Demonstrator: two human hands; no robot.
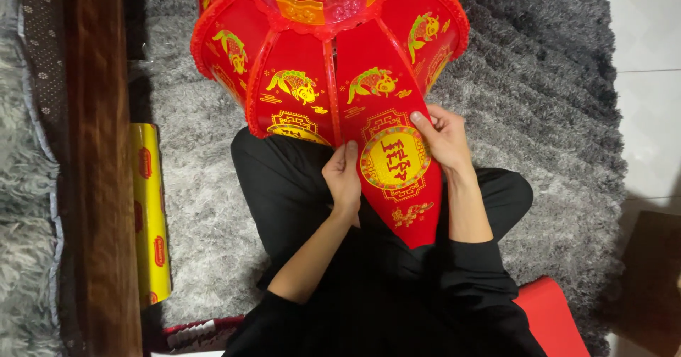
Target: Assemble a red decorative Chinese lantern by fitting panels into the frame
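Black sleeves and crossed legs fill the near edge, seated on a shaggy grey rug (539,109). Both hands pinch one loose panel (397,180) of a big red lantern (319,52) resting on the lap: the left hand (344,180) closes on its left edge, the right hand (443,141) on its right edge. Each panel is red, printed with gold fish and a round gold medallion. A yellow box (150,215) lies just beside a wooden beam (99,187).

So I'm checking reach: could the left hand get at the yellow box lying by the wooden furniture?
Probably yes: the left hand grips the red panel, but only bare grey rug separates it from the yellow box.
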